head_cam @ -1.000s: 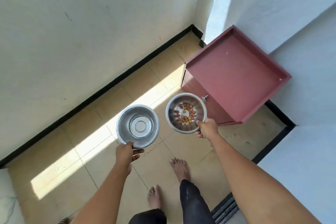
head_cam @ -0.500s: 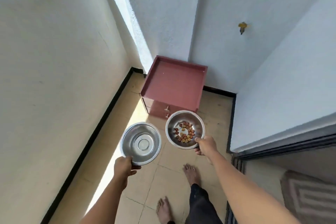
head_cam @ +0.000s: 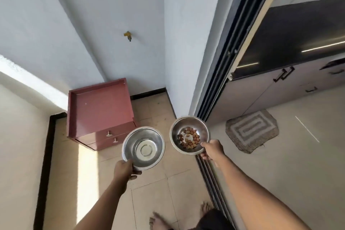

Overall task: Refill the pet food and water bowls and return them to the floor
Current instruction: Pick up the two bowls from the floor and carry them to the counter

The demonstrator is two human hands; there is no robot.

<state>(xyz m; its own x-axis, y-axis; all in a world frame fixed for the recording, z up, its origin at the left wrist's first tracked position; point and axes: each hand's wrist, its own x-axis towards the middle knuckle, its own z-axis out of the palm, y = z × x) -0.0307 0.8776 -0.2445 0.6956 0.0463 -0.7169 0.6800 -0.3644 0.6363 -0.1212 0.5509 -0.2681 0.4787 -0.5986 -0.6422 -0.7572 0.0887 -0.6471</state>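
Both bowls are off the floor, one per hand, person standing barefoot at the sliding door track (head_cam: 209, 173).

Left hand (head_cam: 124, 171) pinches the near rim of the empty steel bowl (head_cam: 143, 148), thumb over the lip, fingers under. Right hand (head_cam: 211, 150) grips the near rim of the food bowl (head_cam: 189, 135) the same way. It holds only a thin ring of kibble (head_cam: 188, 140), so my read is that neither is refilled yet and this is the carry-to-refill step.

Doing it well:
- Keep the food bowl level. A one-point rim pinch lets it tip away, and the kibble would slide out the far side.
- Watch the door track underfoot. It is a trip hazard with both hands full.
- The wall tap (head_cam: 128, 36) above the red drawer cabinet (head_cam: 100, 112) is the nearest visible water source. The cabinet top would serve as a surface to park one bowl.
- A full water bowl will want a flatter, deeper grip than this pinch.

Pose: both forearms are extended forward and slightly inward, elbows partly bent. The bowls sit near each other at about the same height, not touching. The door mat (head_cam: 252, 130) lies inside, to the right.
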